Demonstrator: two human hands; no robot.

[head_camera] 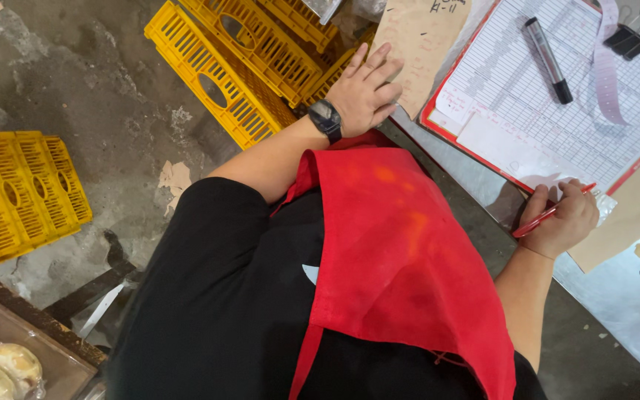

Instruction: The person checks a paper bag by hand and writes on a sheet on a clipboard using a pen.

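The right hand (563, 218) pinches a red pen (553, 211) between thumb and fingers, its tip at the near edge of the red clipboard (438, 122) holding a ruled sheet. A black marker (548, 59) lies on that sheet. Left of the clipboard, the left hand (364, 89), wearing a black watch (325, 118), rests with fingers spread flat on brown cardboard (416, 44). Beyond it, further left of the clipboard, yellow crates (231, 67) lie tipped and hold nothing visible. Far to the lower left, a brown tray (46, 355) holds wrapped buns (1, 367).
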